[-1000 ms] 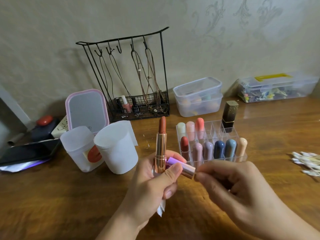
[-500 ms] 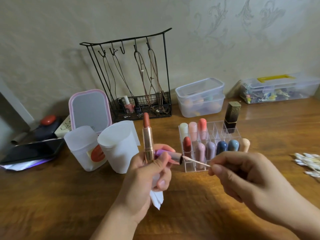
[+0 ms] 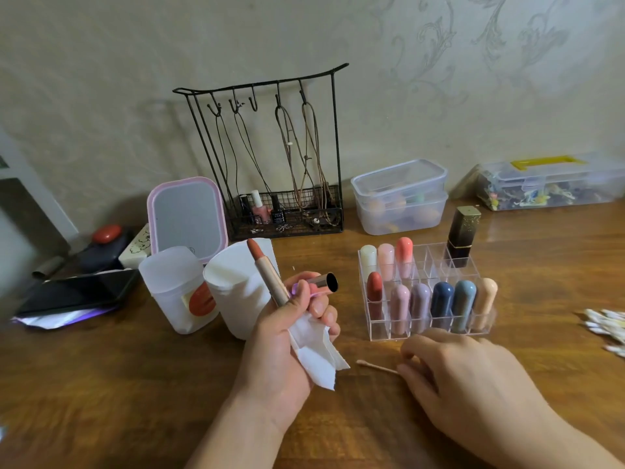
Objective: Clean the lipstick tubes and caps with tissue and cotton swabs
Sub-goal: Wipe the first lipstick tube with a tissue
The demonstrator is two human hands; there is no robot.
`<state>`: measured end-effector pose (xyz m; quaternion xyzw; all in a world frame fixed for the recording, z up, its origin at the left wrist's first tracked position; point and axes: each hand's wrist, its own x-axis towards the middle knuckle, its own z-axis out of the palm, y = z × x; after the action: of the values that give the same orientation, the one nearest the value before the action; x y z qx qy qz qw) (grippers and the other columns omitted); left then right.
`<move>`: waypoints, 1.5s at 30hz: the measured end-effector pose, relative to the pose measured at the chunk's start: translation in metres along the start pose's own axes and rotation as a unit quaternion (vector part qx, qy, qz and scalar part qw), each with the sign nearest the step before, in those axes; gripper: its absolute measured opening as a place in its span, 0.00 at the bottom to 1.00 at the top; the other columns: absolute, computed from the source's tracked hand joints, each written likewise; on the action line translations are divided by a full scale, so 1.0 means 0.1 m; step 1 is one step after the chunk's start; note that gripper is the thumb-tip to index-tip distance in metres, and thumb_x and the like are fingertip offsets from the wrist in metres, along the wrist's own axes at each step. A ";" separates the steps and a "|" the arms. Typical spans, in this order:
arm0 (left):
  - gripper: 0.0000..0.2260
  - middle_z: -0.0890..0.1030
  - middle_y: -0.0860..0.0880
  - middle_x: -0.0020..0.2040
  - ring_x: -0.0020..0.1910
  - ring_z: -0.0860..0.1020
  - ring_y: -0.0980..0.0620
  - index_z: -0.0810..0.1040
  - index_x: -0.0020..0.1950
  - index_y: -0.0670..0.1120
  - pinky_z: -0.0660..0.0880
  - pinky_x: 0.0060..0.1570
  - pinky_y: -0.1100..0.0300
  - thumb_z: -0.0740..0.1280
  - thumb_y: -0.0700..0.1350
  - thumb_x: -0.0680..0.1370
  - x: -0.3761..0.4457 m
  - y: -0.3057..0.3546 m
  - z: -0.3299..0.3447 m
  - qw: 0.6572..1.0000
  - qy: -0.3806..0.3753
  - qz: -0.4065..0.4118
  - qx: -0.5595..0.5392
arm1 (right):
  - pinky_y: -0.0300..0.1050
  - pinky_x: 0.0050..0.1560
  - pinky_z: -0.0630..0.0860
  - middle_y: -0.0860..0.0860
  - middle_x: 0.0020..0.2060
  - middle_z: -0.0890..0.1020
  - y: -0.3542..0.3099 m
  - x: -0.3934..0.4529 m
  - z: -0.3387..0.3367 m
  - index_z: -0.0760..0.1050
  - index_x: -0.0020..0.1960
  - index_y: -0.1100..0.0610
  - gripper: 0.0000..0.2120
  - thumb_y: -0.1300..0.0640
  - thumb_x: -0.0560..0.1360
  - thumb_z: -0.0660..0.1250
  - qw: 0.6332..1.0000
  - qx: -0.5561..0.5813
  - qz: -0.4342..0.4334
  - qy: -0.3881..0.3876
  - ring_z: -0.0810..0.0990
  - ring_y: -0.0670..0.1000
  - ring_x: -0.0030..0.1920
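Note:
My left hand (image 3: 280,336) grips an uncapped rose-gold lipstick tube (image 3: 269,279) with its reddish-brown bullet pointing up and left. The same hand holds the tube's metallic cap (image 3: 321,284), open end facing right, and a crumpled white tissue (image 3: 316,355) hanging from the palm. My right hand (image 3: 466,377) rests low on the wooden table (image 3: 118,401), fingers loosely curled. A cotton swab (image 3: 375,367) lies flat on the table, its right end at my right fingertips.
A clear acrylic organizer (image 3: 378,333) holds several coloured lipsticks, with a dark gold-topped one (image 3: 461,235) at its back right. A tissue roll (image 3: 233,296), white container (image 3: 169,289), mirror (image 3: 187,218), wire jewellery rack (image 3: 280,164), phone (image 3: 74,292) and plastic boxes (image 3: 399,198) stand around. A pile of cotton swabs (image 3: 605,326) lies far right.
My right hand drew the swab out of the cap and lowered it to the table in front of the organizer. My left hand tilted the lipstick leftward.

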<state>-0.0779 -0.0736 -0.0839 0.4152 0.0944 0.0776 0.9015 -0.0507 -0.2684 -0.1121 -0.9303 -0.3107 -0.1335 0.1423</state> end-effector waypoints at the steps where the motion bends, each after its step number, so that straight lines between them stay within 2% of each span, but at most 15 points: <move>1: 0.05 0.73 0.46 0.34 0.32 0.71 0.52 0.83 0.38 0.48 0.68 0.42 0.55 0.67 0.45 0.71 0.00 -0.01 0.00 1.000 0.000 0.002 0.006 | 0.40 0.37 0.79 0.38 0.44 0.77 -0.01 0.01 -0.02 0.74 0.55 0.42 0.17 0.35 0.76 0.54 1.000 -0.009 0.010 0.010 0.80 0.45 0.41; 4: 0.05 0.74 0.46 0.35 0.34 0.72 0.51 0.83 0.41 0.47 0.69 0.42 0.55 0.68 0.46 0.71 -0.04 -0.05 0.03 1.000 -0.006 -0.010 0.008 | 0.38 0.29 0.76 0.37 0.35 0.76 -0.10 0.00 -0.07 0.78 0.50 0.40 0.23 0.27 0.72 0.54 0.995 0.088 0.020 0.052 0.78 0.43 0.31; 8: 0.07 0.73 0.46 0.35 0.35 0.72 0.51 0.82 0.45 0.46 0.69 0.41 0.55 0.72 0.43 0.68 -0.08 -0.14 0.04 0.998 -0.051 -0.033 -0.015 | 0.36 0.33 0.76 0.36 0.38 0.80 -0.27 0.00 -0.09 0.79 0.46 0.41 0.25 0.22 0.66 0.61 0.964 0.263 0.026 0.023 0.80 0.42 0.36; 13: 0.18 0.72 0.46 0.36 0.37 0.71 0.49 0.81 0.50 0.44 0.67 0.44 0.53 0.79 0.47 0.63 -0.06 -0.20 0.02 0.994 -0.091 -0.042 -0.043 | 0.34 0.28 0.69 0.45 0.28 0.79 -0.29 0.02 -0.07 0.79 0.38 0.50 0.04 0.53 0.72 0.71 0.923 0.383 0.035 0.035 0.75 0.43 0.28; 19: 0.08 0.72 0.47 0.34 0.32 0.70 0.52 0.81 0.42 0.45 0.67 0.38 0.58 0.76 0.46 0.67 -0.04 -0.10 0.00 0.995 -0.076 -0.036 -0.059 | 0.41 0.25 0.63 0.45 0.26 0.74 -0.23 0.01 -0.13 0.77 0.36 0.54 0.05 0.54 0.69 0.66 0.849 0.501 0.087 0.144 0.69 0.44 0.27; 21: 0.04 0.71 0.48 0.33 0.30 0.70 0.52 0.82 0.42 0.45 0.68 0.33 0.60 0.72 0.45 0.71 -0.06 -0.08 0.04 0.998 -0.058 -0.026 -0.028 | 0.37 0.28 0.69 0.48 0.27 0.77 -0.20 0.03 -0.17 0.77 0.36 0.55 0.05 0.58 0.70 0.66 0.811 0.546 0.111 0.177 0.73 0.45 0.28; 24: 0.06 0.72 0.47 0.33 0.33 0.74 0.51 0.83 0.42 0.46 0.73 0.35 0.59 0.67 0.45 0.72 -0.09 -0.10 0.07 0.999 -0.020 -0.007 0.035 | 0.47 0.31 0.79 0.55 0.30 0.81 -0.18 0.08 -0.16 0.79 0.38 0.56 0.09 0.64 0.76 0.69 0.776 0.583 0.156 0.183 0.78 0.52 0.29; 29: 0.09 0.78 0.46 0.37 0.43 0.75 0.46 0.82 0.48 0.45 0.71 0.51 0.52 0.66 0.47 0.72 -0.07 -0.22 0.06 0.980 0.046 0.129 0.144 | 0.43 0.30 0.70 0.51 0.31 0.80 -0.15 0.06 -0.11 0.79 0.39 0.52 0.10 0.45 0.70 0.69 0.854 0.489 0.103 0.141 0.75 0.48 0.31; 32: 0.11 0.80 0.49 0.36 0.40 0.79 0.53 0.80 0.51 0.46 0.76 0.44 0.60 0.67 0.49 0.72 -0.11 -0.30 0.11 0.960 0.057 0.201 0.185 | 0.36 0.33 0.72 0.50 0.31 0.80 -0.24 0.06 -0.11 0.80 0.38 0.53 0.11 0.46 0.65 0.74 0.759 0.640 0.097 0.067 0.77 0.45 0.34; 34: 0.11 0.81 0.52 0.38 0.39 0.79 0.57 0.80 0.51 0.49 0.76 0.42 0.64 0.66 0.52 0.71 -0.12 -0.36 0.11 0.933 0.075 0.251 0.247 | 0.38 0.29 0.75 0.54 0.32 0.81 -0.30 0.08 -0.13 0.80 0.39 0.55 0.13 0.46 0.67 0.77 0.686 0.718 0.109 0.043 0.78 0.49 0.32; 36: 0.13 0.82 0.52 0.40 0.41 0.80 0.58 0.79 0.52 0.52 0.76 0.41 0.64 0.66 0.55 0.71 -0.12 -0.38 0.10 0.920 0.102 0.270 0.265 | 0.45 0.24 0.76 0.59 0.33 0.80 -0.32 0.09 -0.16 0.78 0.43 0.59 0.10 0.51 0.73 0.72 0.658 0.733 0.165 0.038 0.78 0.55 0.30; 40: 0.11 0.77 0.51 0.32 0.29 0.75 0.58 0.78 0.52 0.52 0.73 0.31 0.66 0.65 0.52 0.72 -0.12 -0.36 0.11 0.906 0.126 0.307 0.261 | 0.56 0.29 0.78 0.59 0.34 0.83 -0.32 0.08 -0.14 0.73 0.50 0.43 0.07 0.51 0.73 0.67 0.752 0.623 0.215 -0.001 0.79 0.66 0.31; 42: 0.09 0.75 0.52 0.30 0.27 0.72 0.57 0.77 0.52 0.52 0.72 0.28 0.65 0.66 0.52 0.74 -0.12 -0.35 0.12 0.902 0.125 0.321 0.261 | 0.60 0.34 0.80 0.52 0.41 0.84 -0.35 0.02 -0.13 0.71 0.48 0.38 0.02 0.42 0.75 0.63 0.860 0.484 0.154 0.055 0.82 0.58 0.38; 43: 0.07 0.75 0.52 0.30 0.27 0.71 0.56 0.78 0.52 0.53 0.71 0.28 0.64 0.67 0.52 0.75 -0.12 -0.35 0.12 0.902 0.123 0.324 0.256 | 0.57 0.34 0.80 0.46 0.46 0.82 -0.36 -0.02 -0.13 0.73 0.47 0.39 0.08 0.37 0.77 0.58 0.908 0.391 0.105 0.106 0.82 0.51 0.43; 45: 0.06 0.73 0.53 0.29 0.26 0.69 0.55 0.78 0.50 0.53 0.69 0.27 0.63 0.67 0.50 0.75 -0.11 -0.34 0.11 0.912 0.114 0.321 0.229 | 0.45 0.38 0.77 0.37 0.56 0.74 -0.40 -0.05 -0.17 0.77 0.46 0.39 0.21 0.29 0.76 0.50 0.946 0.289 0.053 0.139 0.77 0.43 0.53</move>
<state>-0.0841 -0.1065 -0.1016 0.6062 0.0727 0.3861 0.6915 -0.0817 -0.2467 -0.0906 -0.8365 -0.2636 -0.1583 0.4536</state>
